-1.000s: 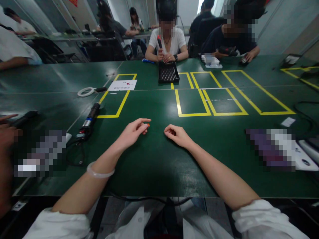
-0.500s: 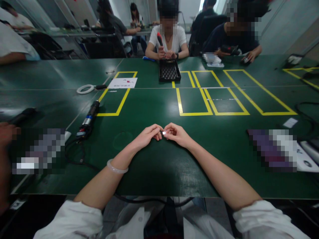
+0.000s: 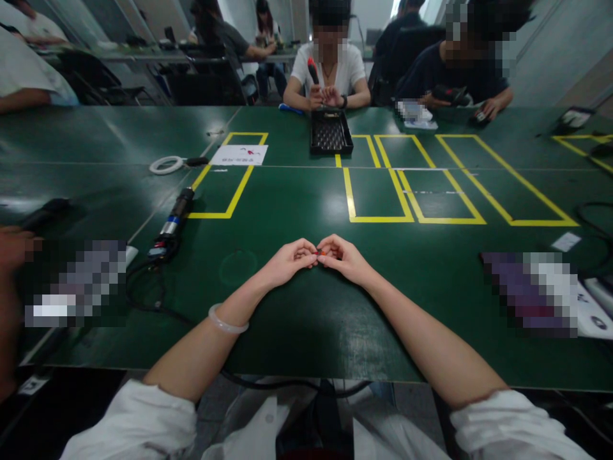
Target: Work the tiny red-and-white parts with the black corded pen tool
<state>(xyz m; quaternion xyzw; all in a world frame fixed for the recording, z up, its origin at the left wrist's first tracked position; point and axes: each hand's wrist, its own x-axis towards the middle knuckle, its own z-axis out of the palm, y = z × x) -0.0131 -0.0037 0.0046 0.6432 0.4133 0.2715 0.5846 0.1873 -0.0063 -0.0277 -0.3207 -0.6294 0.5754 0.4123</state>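
Note:
Over the green table (image 3: 282,332), my left hand (image 3: 292,262) and my right hand (image 3: 345,259) meet at the fingertips. Both are closed in a pinch on a small red and dark piece (image 3: 320,253). Most of it is hidden by the fingers, and its kind is too small to make out. A pale bangle (image 3: 228,321) circles my left wrist.
A black cylindrical tool with a cable (image 3: 172,220) lies to the left, near a coiled white cable (image 3: 166,165). Ahead are a paper sheet (image 3: 239,154), yellow tape outlines and a black tray (image 3: 331,135) before a seated person. Blurred items (image 3: 531,287) lie right.
The small piece has turned between my fingers: a bright white face showed before, red and dark parts show now. My hands stay together in nearly the same place; the view has shifted slightly.

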